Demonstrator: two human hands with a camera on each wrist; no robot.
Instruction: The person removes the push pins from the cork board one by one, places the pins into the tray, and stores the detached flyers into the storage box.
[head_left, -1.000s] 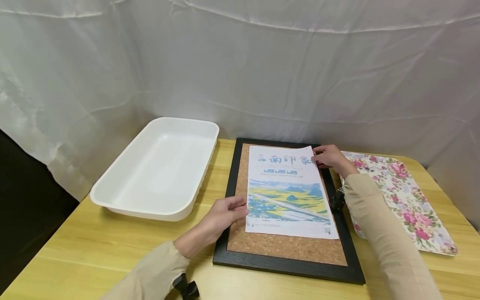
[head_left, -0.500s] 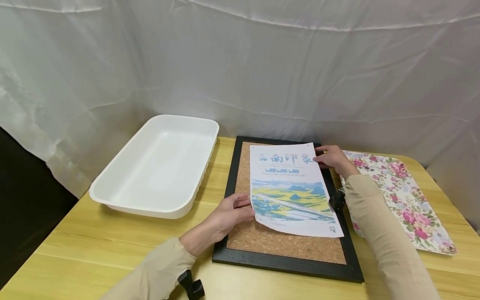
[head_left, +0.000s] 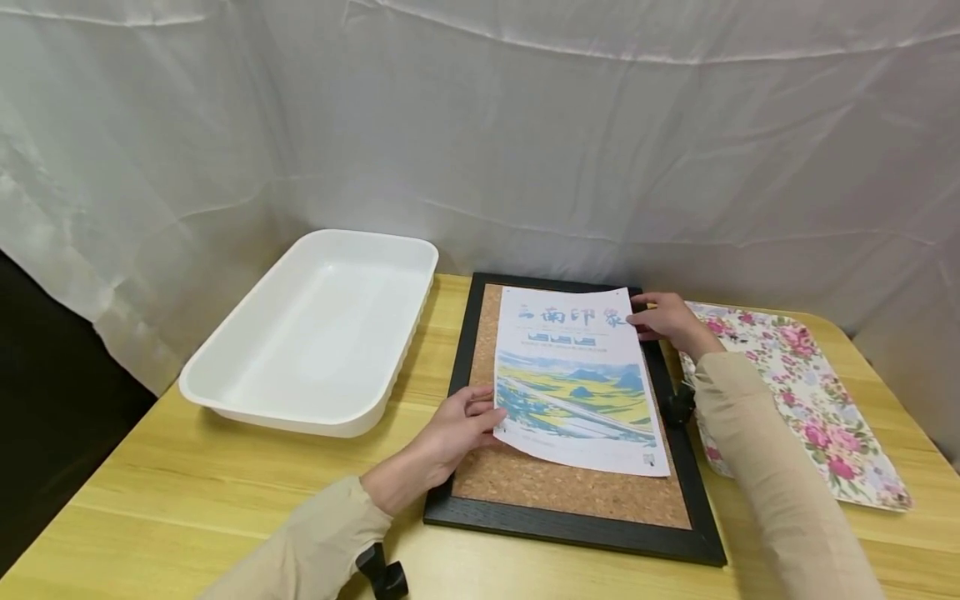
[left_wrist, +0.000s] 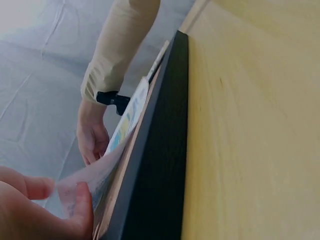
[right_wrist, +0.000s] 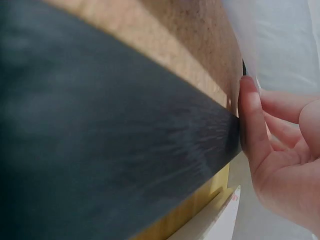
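A printed landscape poster (head_left: 573, 375) lies over a black-framed cork board (head_left: 555, 493), its lower edge bowed and lifted off the cork. My left hand (head_left: 459, 429) pinches the sheet's left edge near the lower corner. In the left wrist view, the paper (left_wrist: 95, 172) curves up to that thumb and fingers. At the upper right edge of the poster, my right hand (head_left: 666, 320) pinches the paper between thumb and fingers, over the frame's right side. The right wrist view shows those fingers (right_wrist: 252, 117) at the sheet's edge, just beyond the board. Small dark dots mark the poster's upper corners.
A deep white plastic tray (head_left: 198, 379) stands on the wooden table (head_left: 157, 500) to the left. Right of the board lies a floral-patterned tray (head_left: 832, 417), partly covered by the right sleeve. A pale grey curtain (head_left: 525, 142) hangs behind the table.
The poster's lower part swung right and lifted off the cork, then came back slightly left. My left hand moved right with its edge and back a little. The right hand has barely shifted.
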